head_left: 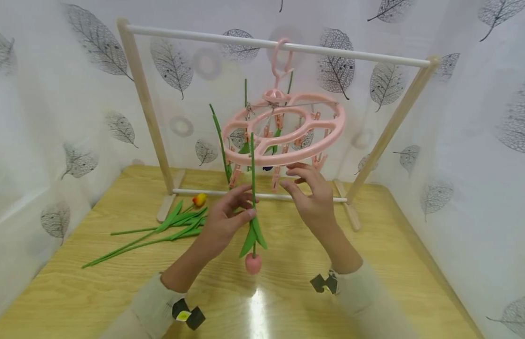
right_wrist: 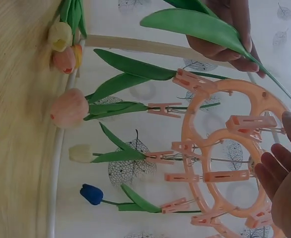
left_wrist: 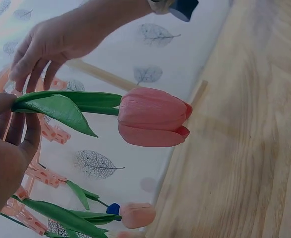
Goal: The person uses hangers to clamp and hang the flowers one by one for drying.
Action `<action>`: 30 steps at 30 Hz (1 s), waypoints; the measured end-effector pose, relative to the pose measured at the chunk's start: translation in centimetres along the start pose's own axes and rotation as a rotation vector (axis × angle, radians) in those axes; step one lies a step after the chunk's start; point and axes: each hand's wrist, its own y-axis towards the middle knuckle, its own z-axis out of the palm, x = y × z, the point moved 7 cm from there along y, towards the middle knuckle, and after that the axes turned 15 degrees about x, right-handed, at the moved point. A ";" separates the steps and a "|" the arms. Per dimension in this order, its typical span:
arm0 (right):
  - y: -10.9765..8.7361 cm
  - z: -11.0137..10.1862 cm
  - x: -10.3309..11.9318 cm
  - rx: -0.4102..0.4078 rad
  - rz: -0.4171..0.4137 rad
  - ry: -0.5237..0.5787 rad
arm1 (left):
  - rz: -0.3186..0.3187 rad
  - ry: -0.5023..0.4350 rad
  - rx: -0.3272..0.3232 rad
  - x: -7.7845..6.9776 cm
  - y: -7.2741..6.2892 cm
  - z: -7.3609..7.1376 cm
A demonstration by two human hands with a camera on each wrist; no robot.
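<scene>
My left hand (head_left: 220, 219) pinches the green stem of an artificial pink tulip (head_left: 253, 264), its bloom hanging down and its stem rising in front of a round pink clip hanger (head_left: 302, 153). My right hand (head_left: 313, 200) is raised at the hanger's front right with loosely bent fingers, holding nothing, close to a hanging clothespin (head_left: 276, 179). In the right wrist view, several tulips hang bloom-down from the hanger's clips, among them a blue tulip (right_wrist: 92, 194), a white tulip (right_wrist: 81, 153) and a pale pink tulip (right_wrist: 69, 108).
The hanger hooks over the white top bar (head_left: 194, 36) of a stand with wooden legs (head_left: 145, 103). Loose tulips with green stems (head_left: 131, 245) lie on the wooden table (head_left: 296, 301) at left, including a yellow-red bloom (head_left: 199, 200). A leaf-print curtain (head_left: 470, 117) surrounds the table.
</scene>
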 end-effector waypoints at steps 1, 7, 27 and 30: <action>-0.1 0.4 -0.3 0.005 0.034 0.025 | -0.001 -0.007 0.000 0.0 0.0 0.0; -0.1 1.7 -1.3 0.012 0.151 0.152 | -0.015 -0.014 0.000 0.0 0.1 0.2; -0.9 1.4 -1.0 -0.121 0.267 0.510 | 0.048 -0.021 -0.095 -0.5 2.4 -0.2; -1.0 1.6 -0.9 -0.133 0.293 0.543 | 0.051 -0.040 -0.100 -0.1 2.6 0.0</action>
